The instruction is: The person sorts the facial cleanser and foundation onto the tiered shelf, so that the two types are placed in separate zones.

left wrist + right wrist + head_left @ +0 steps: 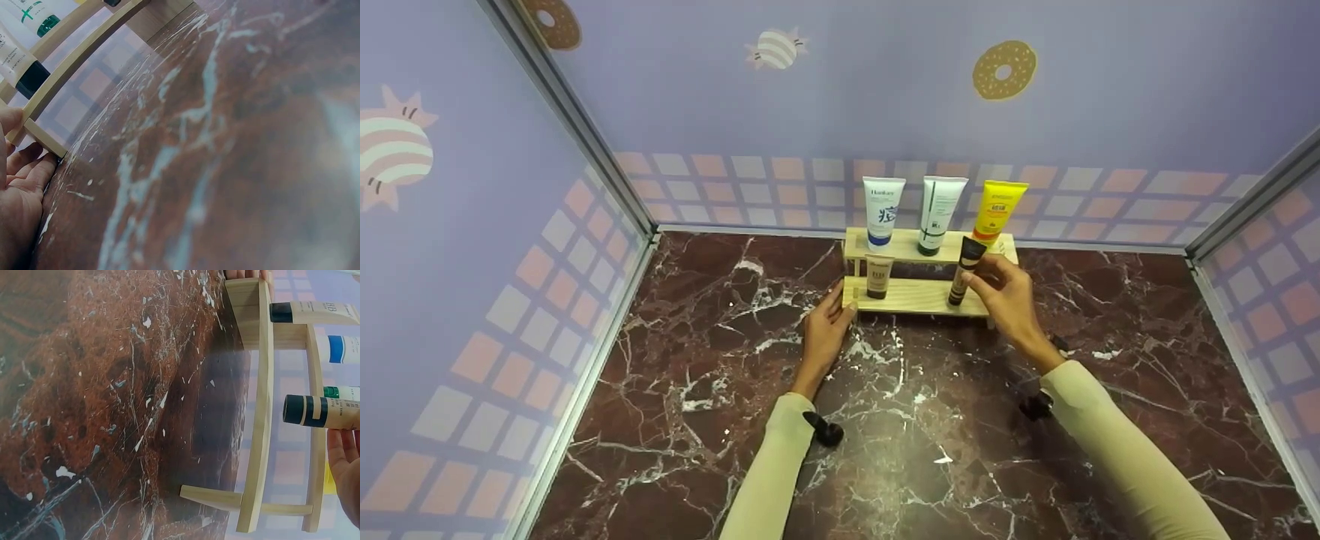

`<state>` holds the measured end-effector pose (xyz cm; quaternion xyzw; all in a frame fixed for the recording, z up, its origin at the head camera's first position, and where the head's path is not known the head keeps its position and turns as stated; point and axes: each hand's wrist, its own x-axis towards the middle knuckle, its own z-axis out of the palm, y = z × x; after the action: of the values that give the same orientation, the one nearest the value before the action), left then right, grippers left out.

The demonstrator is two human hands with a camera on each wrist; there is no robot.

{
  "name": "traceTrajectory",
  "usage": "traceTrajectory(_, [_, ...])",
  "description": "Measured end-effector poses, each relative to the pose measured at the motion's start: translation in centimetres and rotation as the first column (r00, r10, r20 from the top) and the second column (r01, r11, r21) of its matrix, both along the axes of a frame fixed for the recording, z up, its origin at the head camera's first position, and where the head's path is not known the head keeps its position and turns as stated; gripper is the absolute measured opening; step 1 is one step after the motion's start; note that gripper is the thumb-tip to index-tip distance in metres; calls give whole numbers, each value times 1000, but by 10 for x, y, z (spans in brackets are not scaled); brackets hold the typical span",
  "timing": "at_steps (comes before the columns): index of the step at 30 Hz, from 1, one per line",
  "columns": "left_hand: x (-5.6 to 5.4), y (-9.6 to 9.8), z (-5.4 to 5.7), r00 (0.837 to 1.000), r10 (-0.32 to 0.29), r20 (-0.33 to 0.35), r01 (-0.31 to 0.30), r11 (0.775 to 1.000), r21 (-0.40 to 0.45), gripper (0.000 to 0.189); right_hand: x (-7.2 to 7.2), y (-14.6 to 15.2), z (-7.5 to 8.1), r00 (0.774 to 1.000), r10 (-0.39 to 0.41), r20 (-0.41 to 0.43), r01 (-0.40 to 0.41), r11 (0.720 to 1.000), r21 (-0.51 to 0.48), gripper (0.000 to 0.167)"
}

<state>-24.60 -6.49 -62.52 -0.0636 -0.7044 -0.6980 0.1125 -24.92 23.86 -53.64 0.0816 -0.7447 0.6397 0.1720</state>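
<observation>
A two-tier wooden rack [919, 297] stands at the back of the marble table. My right hand [1006, 294] pinches a slim beige tube with a black cap [964, 271] [320, 411], upright on the lower shelf's right part. My left hand [826, 326] [19, 191] rests with straight fingers against the rack's lower left corner [39, 138]. A short beige tube [878, 275] [315, 312] stands on the lower shelf's left part. On the upper shelf stand a white tube with blue print [882, 211], a white tube with a dark cap [938, 214] and a yellow tube [997, 211].
The dark red marble table [900, 420] stretches toward me in front of the rack. Purple patterned walls [472, 247] close in the left, back and right sides, with metal posts in the corners. Small black sensors sit on both wrists.
</observation>
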Motion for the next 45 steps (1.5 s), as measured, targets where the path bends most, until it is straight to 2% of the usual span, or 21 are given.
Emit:
traceTrajectory(4, [10,0,15,1000,-6,-12,6,1000,3,52,-1,-6,1,1000,-6,13,6,1000,11,28])
traceTrajectory(7, [13,-1,19,1000,-6,-21,6,1000,-8,52,-1,-11,4,1000,-4,21,3,1000,15,27])
traceTrajectory(10, [10,0,14,1000,2,-14,-2,1000,-12,52,1,-16,7,1000,-1,24,0,1000,25,26])
traceTrajectory(13, [3,0,2,1000,10,-4,-10,1000,-15,53,1,-19,8,1000,6,24,-7,1000,25,26])
traceTrajectory(16, [-2,0,-8,1000,14,-4,-14,1000,-27,53,-2,-19,3,1000,10,26,-11,999,38,28])
traceTrajectory(20, [-4,-2,-14,1000,3,-10,-4,999,-36,55,-7,-19,-3,1000,11,24,-13,998,56,30])
traceTrajectory(27, [-4,-5,-13,1000,-25,15,26,999,-31,57,-9,-24,-4,1000,28,3,-28,999,45,28])
traceTrajectory(38, [-5,-6,-13,999,-25,23,26,998,-56,57,-12,-34,-2,994,112,-11,-112,994,10,27])
traceTrajectory(45, [-5,-6,-13,999,-22,27,24,997,-67,58,-15,-36,-4,992,124,-11,-124,992,1,27])
